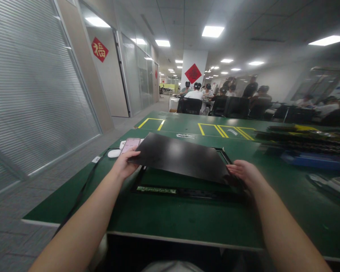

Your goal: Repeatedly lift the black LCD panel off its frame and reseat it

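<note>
A thin, dark, glossy sheet (pixel 178 153) is held tilted above the table. My left hand (pixel 127 162) grips its left edge, thumb on top and fingers beneath. At the sheet's right edge, my right hand (pixel 245 172) is closed with its fingertips on the corner. Below it lies a black rectangular frame (pixel 204 193) with an open middle; a strip of green circuit board (pixel 156 190) shows along its near side. The sheet hides much of the frame's far and left sides.
A phone (pixel 130 145) and white rounded items (pixel 114 153) lie beyond my left hand. The green table (pixel 187 219) carries yellow tape outlines (pixel 150 119). Blurred dark strips (pixel 308 139) and a blue tray (pixel 308 158) are at right. Several people sit at tables behind.
</note>
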Demonstrator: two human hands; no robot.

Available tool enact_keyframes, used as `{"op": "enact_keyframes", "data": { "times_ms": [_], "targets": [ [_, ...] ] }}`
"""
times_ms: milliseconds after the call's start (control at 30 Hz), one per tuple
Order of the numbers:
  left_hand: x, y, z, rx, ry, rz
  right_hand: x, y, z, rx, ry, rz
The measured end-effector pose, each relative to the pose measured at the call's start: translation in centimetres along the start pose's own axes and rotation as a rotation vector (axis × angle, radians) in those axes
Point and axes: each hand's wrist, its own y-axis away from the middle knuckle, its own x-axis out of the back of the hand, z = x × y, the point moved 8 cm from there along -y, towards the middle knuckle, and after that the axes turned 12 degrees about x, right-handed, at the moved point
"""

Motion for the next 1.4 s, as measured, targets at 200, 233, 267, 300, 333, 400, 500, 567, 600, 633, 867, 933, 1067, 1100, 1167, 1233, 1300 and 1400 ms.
{"op": "enact_keyframes", "data": {
  "times_ms": [200,233,267,300,333,400,500,567,600,633,867,933,1067,1100,1167,1233,1300,1400],
  "targets": [
    [0.2,-0.4,-0.3,-0.007,-0.030,0.009,-0.1,0.3,-0.3,0.002,0.088,0.018],
    [0.2,-0.3,-0.4,-0.006,-0.038,0.013,-0.1,0.4,-0.3,0.004,0.098,0.018],
    [0.1,-0.3,-0.5,-0.007,-0.049,0.015,-0.1,0.4,-0.3,0.007,0.106,0.022],
    [-0.1,-0.2,-0.5,-0.008,-0.059,0.016,0.0,0.3,-0.4,0.011,0.112,0.027],
    [-0.2,-0.1,-0.6,-0.011,-0.069,0.017,0.2,0.3,-0.4,0.018,0.118,0.033],
    [-0.6,0.1,-0.7,-0.015,-0.083,0.019,0.5,0.2,-0.5,0.032,0.126,0.044],
    [-0.8,0.3,-0.9,-0.014,-0.083,0.029,0.8,0.0,-0.5,0.044,0.136,0.045],
    [-0.7,0.3,-0.9,-0.011,-0.075,0.038,0.9,0.0,-0.5,0.041,0.147,0.043],
    [-0.7,0.3,-0.9,-0.011,-0.073,0.042,0.9,0.0,-0.5,0.038,0.154,0.042],
    [-0.8,0.3,-0.9,-0.009,-0.075,0.042,0.9,0.0,-0.5,0.036,0.159,0.040],
    [-1.3,0.3,-1.2,-0.012,-0.121,0.014,1.2,-0.4,-0.3,0.036,0.160,0.045],
    [-1.5,0.2,-1.4,-0.009,-0.131,0.006,1.4,-0.4,-0.3,0.036,0.169,0.053],
    [-2.0,0.1,-1.8,0.000,-0.147,-0.033,1.6,-0.4,-0.3,0.036,0.168,0.065],
    [-2.1,0.1,-1.8,0.004,-0.150,-0.038,1.7,-0.4,-0.4,0.039,0.167,0.068],
    [-2.1,0.1,-1.9,0.006,-0.149,-0.034,1.8,-0.4,-0.4,0.045,0.171,0.072],
    [-1.9,0.1,-1.9,0.003,-0.143,-0.018,1.9,-0.5,-0.4,0.050,0.177,0.074],
    [-1.7,0.1,-2.0,0.001,-0.136,0.000,2.0,-0.6,-0.4,0.058,0.183,0.073],
    [-1.4,0.1,-2.1,-0.004,-0.128,0.032,2.1,-0.8,-0.4,0.069,0.195,0.075]
  ]
}}
